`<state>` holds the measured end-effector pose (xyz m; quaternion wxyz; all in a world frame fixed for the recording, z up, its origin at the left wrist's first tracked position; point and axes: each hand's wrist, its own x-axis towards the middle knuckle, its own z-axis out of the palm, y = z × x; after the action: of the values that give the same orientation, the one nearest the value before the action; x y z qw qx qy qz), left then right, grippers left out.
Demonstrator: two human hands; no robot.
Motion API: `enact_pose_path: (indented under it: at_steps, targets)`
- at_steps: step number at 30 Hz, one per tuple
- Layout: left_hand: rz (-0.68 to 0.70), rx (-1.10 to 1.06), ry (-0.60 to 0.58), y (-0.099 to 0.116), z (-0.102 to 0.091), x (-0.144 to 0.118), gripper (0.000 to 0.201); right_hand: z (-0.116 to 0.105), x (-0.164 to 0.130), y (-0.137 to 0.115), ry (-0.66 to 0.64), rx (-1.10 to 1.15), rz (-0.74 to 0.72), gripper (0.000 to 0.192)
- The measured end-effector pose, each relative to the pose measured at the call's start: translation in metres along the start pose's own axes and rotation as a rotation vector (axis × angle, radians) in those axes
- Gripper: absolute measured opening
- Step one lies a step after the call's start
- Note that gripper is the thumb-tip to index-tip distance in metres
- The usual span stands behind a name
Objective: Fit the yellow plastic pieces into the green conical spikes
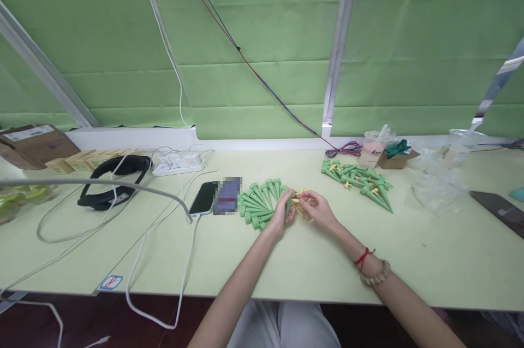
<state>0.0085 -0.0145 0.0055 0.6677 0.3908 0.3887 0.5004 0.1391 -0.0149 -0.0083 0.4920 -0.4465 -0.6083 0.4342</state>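
My left hand [282, 211] is closed around a green plastic spike [289, 201], mostly hidden by the fingers. Pinched at the spike's upper end, my right hand [317, 208] has a small yellow plastic piece [300, 195]; whether it is joined to the spike I cannot tell. More yellow pieces [303, 213] lie on the table beneath the right fingers. A fan of green spikes [256, 203], capped ends outward, spreads to the left of my left hand. Farther right, a heap of green spikes [358, 177] has small yellow pieces among them.
Left of the fan lie a phone [204, 198] with a cable and a blurred-out flat item [228, 195]. Farther left are a black headset [114, 181] and a power strip [179, 163]. At right stand a drink cup [371, 150], a small box [395, 159], plastic bags [436, 189] and a dark tablet [501, 211].
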Motion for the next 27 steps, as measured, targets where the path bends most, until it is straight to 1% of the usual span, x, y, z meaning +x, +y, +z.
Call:
enact_pose_path:
  at_steps: [4,8,11,13,15,17,20,24,27]
  targets:
    - [0.096,0.009,-0.035,0.001,-0.004,0.004,0.035,-0.002,0.005,-0.001,-0.014,0.151,0.211,0.037]
    - [0.092,0.051,-0.051,0.002,-0.004,0.002,0.039,-0.004,0.006,-0.002,-0.097,0.245,0.394,0.041]
    - [0.103,0.103,-0.065,0.005,-0.001,-0.002,0.040,-0.004,0.003,-0.005,-0.225,0.340,0.497,0.039]
    - [0.119,0.126,-0.077,0.007,0.000,-0.004,0.040,-0.005,0.000,-0.008,-0.324,0.429,0.538,0.036]
    - [0.123,0.155,-0.085,0.009,0.001,-0.005,0.043,-0.005,-0.001,-0.010,-0.364,0.515,0.556,0.030]
    - [0.127,0.194,-0.095,0.010,0.001,-0.006,0.047,-0.005,0.000,-0.010,-0.345,0.584,0.559,0.025]
    - [0.140,0.233,-0.096,0.010,0.001,-0.005,0.051,-0.004,0.001,-0.007,-0.319,0.637,0.557,0.022]
    - [0.148,0.259,-0.107,0.012,-0.001,-0.004,0.050,-0.004,0.001,-0.006,-0.342,0.593,0.496,0.020]
    - [0.133,0.273,-0.115,0.016,-0.003,-0.005,0.049,-0.005,0.001,-0.008,-0.344,0.466,0.406,0.024]
